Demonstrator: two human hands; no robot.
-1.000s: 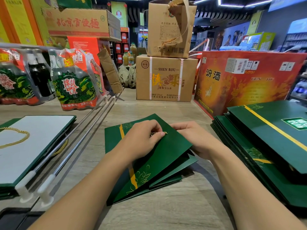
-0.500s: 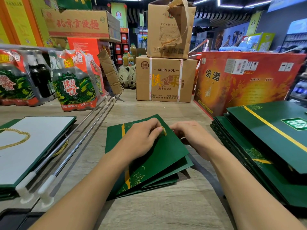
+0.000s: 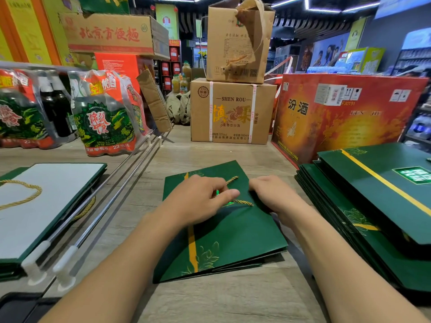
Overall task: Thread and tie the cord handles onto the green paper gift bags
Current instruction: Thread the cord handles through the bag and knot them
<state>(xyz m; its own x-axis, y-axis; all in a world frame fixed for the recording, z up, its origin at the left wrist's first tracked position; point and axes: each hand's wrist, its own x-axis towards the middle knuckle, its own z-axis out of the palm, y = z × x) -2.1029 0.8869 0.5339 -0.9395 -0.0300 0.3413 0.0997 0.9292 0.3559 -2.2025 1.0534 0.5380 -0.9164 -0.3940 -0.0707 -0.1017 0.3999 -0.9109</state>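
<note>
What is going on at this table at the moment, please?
A person is fitting a gold cord onto a flat green gift bag on the wooden table. The left hand pinches the cord near the bag's top; the right hand sits at the bag's edge, fingertips hidden. A stack of green bags waits on the right; a corded bag lies on the left.

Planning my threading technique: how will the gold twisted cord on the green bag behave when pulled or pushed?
Probably floppy: the gold twisted cord bends where it leaves the left hand, so pushing it would likely buckle it. Its thin, twisted strands suggest it is light and fairly grippy.
</note>
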